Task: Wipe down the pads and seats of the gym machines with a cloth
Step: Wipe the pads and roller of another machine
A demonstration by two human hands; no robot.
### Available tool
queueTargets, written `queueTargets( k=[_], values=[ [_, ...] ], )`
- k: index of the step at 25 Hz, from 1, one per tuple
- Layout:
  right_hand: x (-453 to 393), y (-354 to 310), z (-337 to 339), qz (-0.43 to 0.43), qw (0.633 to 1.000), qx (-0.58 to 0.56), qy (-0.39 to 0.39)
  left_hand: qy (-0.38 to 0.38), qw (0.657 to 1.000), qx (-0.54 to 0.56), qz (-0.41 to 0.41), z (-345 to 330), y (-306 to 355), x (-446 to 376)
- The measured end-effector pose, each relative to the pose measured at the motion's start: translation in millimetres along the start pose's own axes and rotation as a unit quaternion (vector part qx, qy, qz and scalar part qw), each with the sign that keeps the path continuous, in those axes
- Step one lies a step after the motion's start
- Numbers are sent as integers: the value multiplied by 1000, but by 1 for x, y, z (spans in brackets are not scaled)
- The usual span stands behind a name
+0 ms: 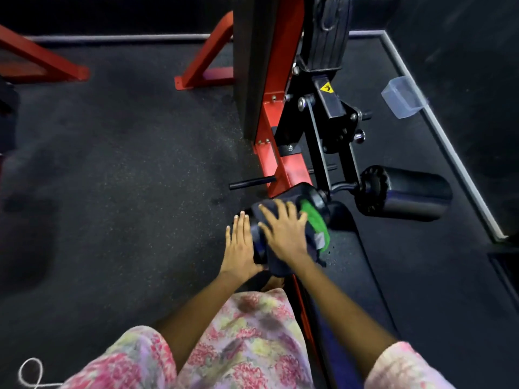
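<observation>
The person is leaning over a low roller pad (259, 234) of a red and black gym machine (280, 116), and the wiping of this pad is under way. The right hand (283, 231) is pressing a dark and green cloth (314, 223) flat onto the top of the pad, fingers (273, 217) spread and straight, gripping nothing. The left hand (241, 248) is lying open against the pad's near left end, apparently steadying it.

The next move is likely calling for sweeping the cloth around the curved sides, with the roller kept from turning.

Just right, a second roller pad (407, 192) is waiting, seemingly unwiped. Between them the black lever arm (341, 188) is crowding the reach. Farther right, a clear plastic tub (404, 96) is sitting on the floor edge (438, 130).
</observation>
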State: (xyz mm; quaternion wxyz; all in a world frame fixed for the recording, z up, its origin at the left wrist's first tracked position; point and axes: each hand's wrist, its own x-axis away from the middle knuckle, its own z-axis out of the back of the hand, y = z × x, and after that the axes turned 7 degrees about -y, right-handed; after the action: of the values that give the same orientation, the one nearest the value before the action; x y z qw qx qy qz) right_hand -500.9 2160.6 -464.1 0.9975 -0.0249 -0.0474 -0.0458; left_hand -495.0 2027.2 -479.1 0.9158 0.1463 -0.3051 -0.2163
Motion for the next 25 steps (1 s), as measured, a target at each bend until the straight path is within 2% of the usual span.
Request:
queueTargets(
  k=[3,4,5,6,8,10,13,16,17,19,21,22,23,25],
  values=[
    [33,30,-8,165,984,63,13,18,986,153,-64,7,-22,3],
    [28,50,-5,187,979,79,25,17,980,189,-66,12,-31,1],
    [19,63,-2,166,982,83,41,19,972,226,-62,18,-38,-3],
    [8,68,2,108,990,76,55,23,959,277,-53,25,-44,-9],
    [-9,44,9,-18,997,42,56,46,906,420,-12,41,-47,-23],
    [-12,-2,-1,5,998,35,44,66,861,502,45,55,-44,-34],
    [22,-36,-18,143,987,56,38,79,869,482,72,58,-43,-45],
    [52,13,-25,240,965,89,63,65,869,485,78,62,-42,-46],
    [54,35,-23,247,961,98,70,64,870,482,78,63,-42,-46],
    [37,63,-13,178,977,81,84,55,881,464,74,64,-41,-47],
    [8,55,0,19,996,14,86,46,897,434,72,64,-41,-47],
    [-3,39,2,-28,997,0,77,42,902,423,72,62,-42,-49],
    [-7,19,3,-36,997,-3,62,30,906,417,73,61,-41,-51],
    [2,-14,-2,51,997,26,46,-16,910,404,90,62,-37,-57]
  ],
)
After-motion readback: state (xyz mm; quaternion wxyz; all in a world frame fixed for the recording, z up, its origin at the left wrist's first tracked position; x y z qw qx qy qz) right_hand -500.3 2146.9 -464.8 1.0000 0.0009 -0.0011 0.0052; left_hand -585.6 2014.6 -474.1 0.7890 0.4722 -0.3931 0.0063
